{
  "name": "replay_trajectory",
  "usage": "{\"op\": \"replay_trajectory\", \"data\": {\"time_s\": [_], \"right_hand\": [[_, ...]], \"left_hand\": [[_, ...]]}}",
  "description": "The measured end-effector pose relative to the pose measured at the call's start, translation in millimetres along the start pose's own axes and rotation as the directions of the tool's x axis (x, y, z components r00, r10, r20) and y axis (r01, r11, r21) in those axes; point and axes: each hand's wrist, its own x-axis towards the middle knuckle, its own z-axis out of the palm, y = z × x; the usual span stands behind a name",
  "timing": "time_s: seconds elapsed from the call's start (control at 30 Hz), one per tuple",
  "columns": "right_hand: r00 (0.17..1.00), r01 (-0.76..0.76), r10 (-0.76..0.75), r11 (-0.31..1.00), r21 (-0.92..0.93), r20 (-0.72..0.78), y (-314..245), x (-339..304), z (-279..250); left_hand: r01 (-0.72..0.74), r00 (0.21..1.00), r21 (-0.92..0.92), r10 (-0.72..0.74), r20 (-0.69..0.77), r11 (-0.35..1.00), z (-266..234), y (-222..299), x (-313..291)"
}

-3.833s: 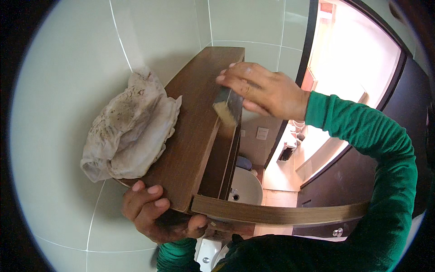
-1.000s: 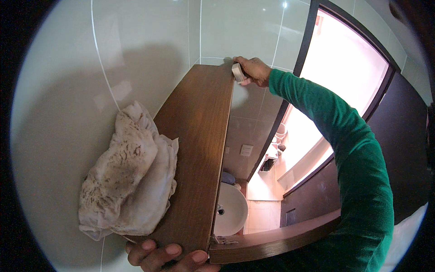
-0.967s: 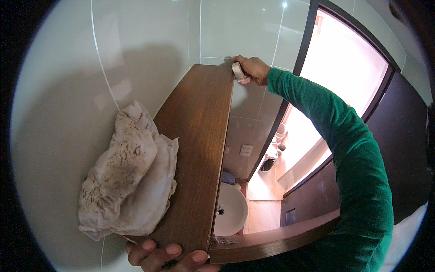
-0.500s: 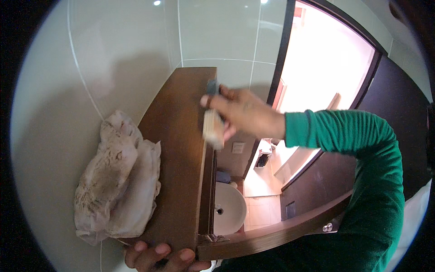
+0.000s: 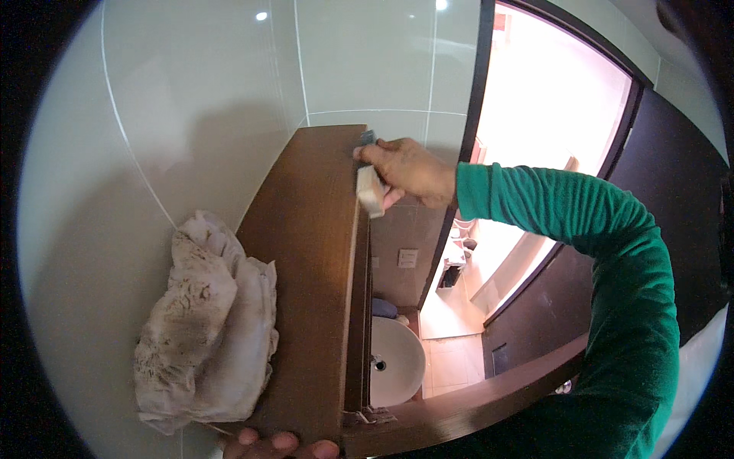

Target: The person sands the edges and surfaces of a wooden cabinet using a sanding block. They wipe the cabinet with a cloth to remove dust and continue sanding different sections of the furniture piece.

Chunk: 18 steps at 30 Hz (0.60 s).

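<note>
My right hand (image 5: pixel 409 170) is closed round a pale block (image 5: pixel 371 191) with a dark grey-blue end, a little blurred. It holds the block at the right long edge of a brown wooden cabinet top (image 5: pixel 306 222), toward the far end. At the near end of the cabinet, the fingertips of my left hand (image 5: pixel 279 445) curl over the edge; the thumb and palm are out of sight. A crumpled white cloth (image 5: pixel 206 329) with dark smudges lies on the left side of the cabinet top, against the wall.
Pale tiled walls (image 5: pixel 199 61) meet behind the cabinet. An open cabinet door (image 5: pixel 474 409) juts out to the right. Below are a white basin (image 5: pixel 397 363) and a wall switch (image 5: pixel 407 258). Farther right, a dark door (image 5: pixel 665 183) stands open on a bright room.
My right hand has moved the block farther along the cabinet edge, toward the far end. The view has shifted slightly, and less of my left hand shows.
</note>
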Motion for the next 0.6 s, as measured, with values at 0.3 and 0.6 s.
{"op": "replay_trajectory", "data": {"time_s": [0.3,0.6], "right_hand": [[0.998,0.007,-0.012,0.996,-0.093,-0.06,20.3,124.2,-52.6],[0.998,0.028,-0.029,1.0,-0.012,-0.05,19.7,98.0,-51.4]], "left_hand": [[-0.016,1.0,0.001,0.016,0.006,1.0,1.1,0.3,-2.3],[-0.021,1.0,-0.025,0.021,-0.013,0.999,3.7,3.9,-0.4]]}}
